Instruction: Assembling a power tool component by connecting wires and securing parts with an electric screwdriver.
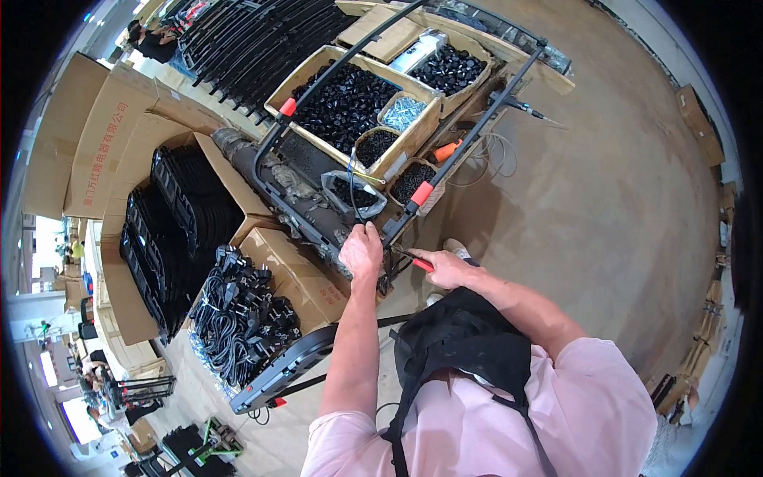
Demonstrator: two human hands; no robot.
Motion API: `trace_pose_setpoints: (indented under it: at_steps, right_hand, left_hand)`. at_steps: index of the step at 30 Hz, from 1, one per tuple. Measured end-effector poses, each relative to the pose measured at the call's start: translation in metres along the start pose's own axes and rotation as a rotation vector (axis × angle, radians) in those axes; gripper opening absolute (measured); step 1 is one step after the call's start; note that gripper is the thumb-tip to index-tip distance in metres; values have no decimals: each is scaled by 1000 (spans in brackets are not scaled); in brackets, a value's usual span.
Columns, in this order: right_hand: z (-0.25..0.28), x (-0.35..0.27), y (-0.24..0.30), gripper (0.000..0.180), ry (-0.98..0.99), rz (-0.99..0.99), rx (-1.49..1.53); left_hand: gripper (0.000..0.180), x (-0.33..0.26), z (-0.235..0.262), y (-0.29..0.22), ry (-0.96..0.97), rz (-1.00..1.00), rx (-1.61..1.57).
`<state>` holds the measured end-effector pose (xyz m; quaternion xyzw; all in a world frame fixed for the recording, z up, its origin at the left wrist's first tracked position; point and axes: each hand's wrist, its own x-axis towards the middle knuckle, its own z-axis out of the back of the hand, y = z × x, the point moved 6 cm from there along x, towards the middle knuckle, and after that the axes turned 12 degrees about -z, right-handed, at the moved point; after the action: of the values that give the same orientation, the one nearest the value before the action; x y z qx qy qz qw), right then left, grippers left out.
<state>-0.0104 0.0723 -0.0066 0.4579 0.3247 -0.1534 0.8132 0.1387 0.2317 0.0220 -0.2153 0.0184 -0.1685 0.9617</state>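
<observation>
A worker in a pink shirt and black apron bends over a black tubular frame with red clips, laid across cardboard boxes on a bare concrete floor. The left hand has its grip pinched together on a thin black cable that rises from the frame's lower end. The right hand, just beside it, is clamped on a red-handled tool whose tip points at the same joint; the tool's kind cannot be told. Open cardboard trays of small black parts and a bag of screws sit beyond the frame. To the left, a box holds stacked black plastic panels, and a heap of coiled black power cords lies near the worker's left arm. Further cartons line the walls.
</observation>
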Motion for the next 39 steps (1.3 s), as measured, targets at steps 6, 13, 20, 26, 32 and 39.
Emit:
trace_pose_setpoints:
  at_steps: [6,13,20,26,32,39]
  right_hand:
    - [-3,24,-26,86,247,42,273]
    - [7,3,-8,93,115,78,-203]
    - [83,22,-62,85,208,-67,-85]
    - [69,125,-96,32,357,-226,-180]
    - [-33,203,-64,28,83,-70,73]
    - [-71,337,-308,3,194,-352,871]
  left_hand:
    - [42,2,1,-7,-12,8,-11]
    - [46,3,-3,-4,-5,88,-19]
    - [43,9,-4,-7,-7,146,32]
    - [41,14,-4,-11,-35,139,89]
    - [27,-8,28,-4,-155,157,11]
    - [27,59,113,4,-491,99,-277]
